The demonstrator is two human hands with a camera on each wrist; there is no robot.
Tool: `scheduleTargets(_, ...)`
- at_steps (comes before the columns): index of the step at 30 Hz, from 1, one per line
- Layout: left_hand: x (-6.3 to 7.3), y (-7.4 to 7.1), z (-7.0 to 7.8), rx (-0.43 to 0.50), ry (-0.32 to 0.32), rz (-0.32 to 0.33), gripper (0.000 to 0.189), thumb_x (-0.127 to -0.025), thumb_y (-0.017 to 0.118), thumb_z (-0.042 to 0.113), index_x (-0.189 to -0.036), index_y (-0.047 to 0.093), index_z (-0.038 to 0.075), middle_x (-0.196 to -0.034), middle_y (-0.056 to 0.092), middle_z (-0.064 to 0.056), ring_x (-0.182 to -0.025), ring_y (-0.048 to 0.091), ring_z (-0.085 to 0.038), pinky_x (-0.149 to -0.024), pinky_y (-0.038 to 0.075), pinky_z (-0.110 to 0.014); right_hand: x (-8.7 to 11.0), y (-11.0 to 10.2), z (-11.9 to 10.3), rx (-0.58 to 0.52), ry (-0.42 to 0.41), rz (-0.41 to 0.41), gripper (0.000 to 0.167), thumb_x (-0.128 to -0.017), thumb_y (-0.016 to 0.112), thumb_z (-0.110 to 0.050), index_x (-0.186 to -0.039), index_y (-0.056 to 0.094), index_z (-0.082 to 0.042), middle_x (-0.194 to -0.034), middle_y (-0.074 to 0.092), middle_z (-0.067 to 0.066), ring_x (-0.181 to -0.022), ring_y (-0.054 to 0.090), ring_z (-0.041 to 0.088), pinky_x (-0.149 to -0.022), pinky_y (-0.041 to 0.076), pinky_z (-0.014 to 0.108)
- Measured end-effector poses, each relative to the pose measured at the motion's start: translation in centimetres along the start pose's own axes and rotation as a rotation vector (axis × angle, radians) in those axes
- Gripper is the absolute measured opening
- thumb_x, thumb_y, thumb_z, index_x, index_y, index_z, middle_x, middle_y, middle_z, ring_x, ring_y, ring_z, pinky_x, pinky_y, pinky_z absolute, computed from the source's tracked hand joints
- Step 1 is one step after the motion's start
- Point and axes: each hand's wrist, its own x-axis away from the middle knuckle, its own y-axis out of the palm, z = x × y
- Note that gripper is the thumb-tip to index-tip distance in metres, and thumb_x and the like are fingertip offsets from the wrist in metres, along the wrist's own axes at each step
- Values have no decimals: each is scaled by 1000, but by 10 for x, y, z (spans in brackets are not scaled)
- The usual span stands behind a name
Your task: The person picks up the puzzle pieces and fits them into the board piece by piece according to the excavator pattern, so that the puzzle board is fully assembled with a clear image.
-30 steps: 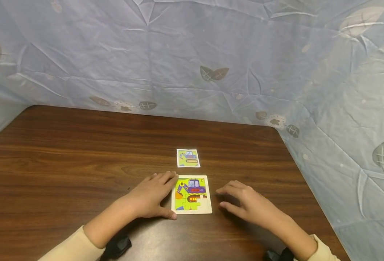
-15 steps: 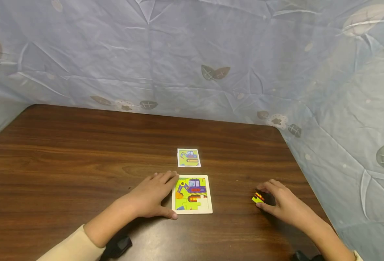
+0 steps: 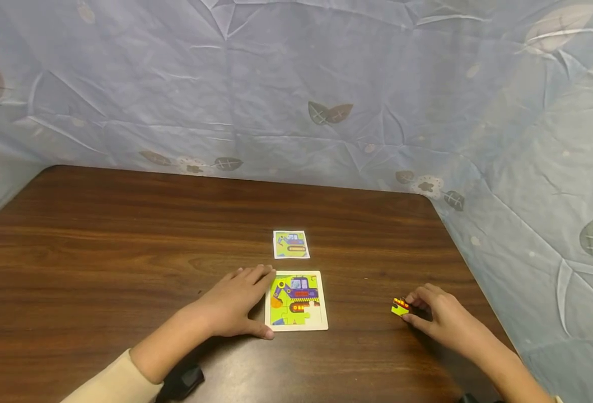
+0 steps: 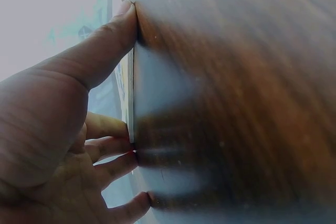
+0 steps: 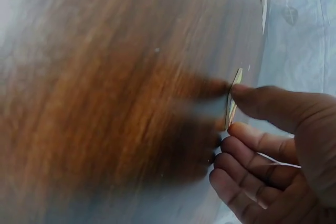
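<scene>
A square jigsaw puzzle board with a cream frame lies flat on the table, its excavator picture showing a bare gap at lower right. My left hand rests along the board's left side, thumb at the near corner and fingertips at the far corner. In the left wrist view the fingers are fairly straight, their tips down on the table. Well to the right of the board, my right hand pinches a green, red and yellow puzzle piece between thumb and index finger. The right wrist view shows that piece edge-on, close to the tabletop.
Just beyond the board lies a small picture card with the same excavator. Brown wood-grain table extends around both. A grey-blue patterned cloth hangs behind and to the right.
My right hand has moved right from beside the board and taken hold of the puzzle piece, now turned more face-up than half a second ago. My left hand and the board have stayed put.
</scene>
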Motion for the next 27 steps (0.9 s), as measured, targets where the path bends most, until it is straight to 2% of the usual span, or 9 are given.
scheduleTargets(6,0,1,0,8,-7,-4,113,-81,83,60,-165,31,4,-173,27,-18,-160,27,-44,-132,19,-63,0,1,0,-13,-1,-13,23,-84,88,-17,-96,68,-13,-93,63,-8,-84,59,3,-71,56,26)
scheduleTargets(11,0,1,-1,11,-6,-1,113,-81,83,60,-164,31,4,-173,28,-18,-160,27,-44,-132,19,-62,-2,2,-1,0,-28,-9,22,-84,87,-13,-95,67,-13,-91,62,-9,-83,57,1,-70,56,24)
scheduleTargets(18,0,1,0,-5,-1,-2,114,-81,83,61,-165,30,4,-173,27,-19,-159,28,-44,-132,19,-63,-9,0,-8,16,-28,-97,19,-88,84,-16,-97,68,-12,-94,62,-8,-84,57,1,-70,56,23)
scheduleTargets(23,-1,1,0,-13,-3,-1,114,-81,83,61,-165,30,4,-173,27,-19,-159,28,-44,-132,20,-63,-22,4,-23,-25,-139,-103,17,-90,82,-16,-99,68,-13,-95,62,-7,-83,57,2,-68,56,22)
scheduleTargets(27,-1,1,0,-13,-7,-2,115,-81,83,61,-165,30,4,-173,27,-19,-159,28,-44,-132,20,-63,-34,10,-45,-25,-224,-101,16,-92,81,-18,-100,68,-16,-96,62,-7,-84,56,3,-69,55,23)
